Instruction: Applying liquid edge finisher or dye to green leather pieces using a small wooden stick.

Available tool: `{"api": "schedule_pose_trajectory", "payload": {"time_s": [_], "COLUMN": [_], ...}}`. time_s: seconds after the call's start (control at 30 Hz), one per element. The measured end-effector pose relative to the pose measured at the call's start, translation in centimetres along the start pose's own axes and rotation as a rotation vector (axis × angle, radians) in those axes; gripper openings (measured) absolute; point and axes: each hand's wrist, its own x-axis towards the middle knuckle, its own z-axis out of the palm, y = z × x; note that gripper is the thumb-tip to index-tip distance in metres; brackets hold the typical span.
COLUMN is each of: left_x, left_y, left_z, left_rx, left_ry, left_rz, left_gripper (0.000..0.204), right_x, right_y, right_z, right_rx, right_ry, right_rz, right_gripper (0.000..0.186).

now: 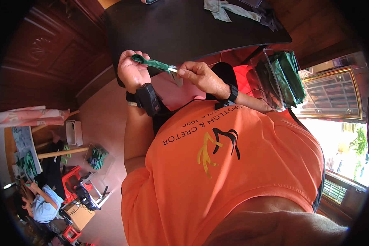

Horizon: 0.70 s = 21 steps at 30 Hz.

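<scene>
A narrow green cloth tube (pixel 156 63), shiny like velvet, stretches between my hands just off the near edge of the table. My left hand (pixel 134 73), palm turned up, has its fingers curled at the tube's rounded far-left end. From the tube's other end sticks out a thin pale stick (pixel 173 70). My right hand (pixel 201 78) pinches that stick between thumb and forefinger. How far the stick runs inside the cloth is hidden. A black device is strapped to my left wrist, and a dark band circles my right one.
A black table (pixel 172 28) spans the front, with grey-green fabric strips (pixel 233 11) at its far right. To my right is a clear bin (pixel 274 78) of folded green cloth. Leftward are a person in light blue (pixel 47 205), red stools (pixel 71 180) and a cardboard box (pixel 81 215).
</scene>
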Motion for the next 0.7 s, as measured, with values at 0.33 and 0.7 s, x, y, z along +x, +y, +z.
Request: {"api": "schedule_pose_trajectory", "payload": {"time_s": [0.33, 0.7], "left_x": [-0.4, -0.2], "left_y": [0.5, -1.5], "left_z": [0.4, -0.7], "left_rx": [-0.127, -0.203], "left_ry": [0.086, -0.090], "left_rz": [-0.121, -0.168], "left_gripper": [0.009, 0.014], "right_x": [-0.4, -0.7], "right_y": [0.2, 0.3], "right_z": [-1.0, -0.2], "right_rx": [-0.013, 0.110], "right_ry": [-0.034, -0.059], "right_rz": [0.044, 0.069], "right_gripper": [0.024, 0.022]}}
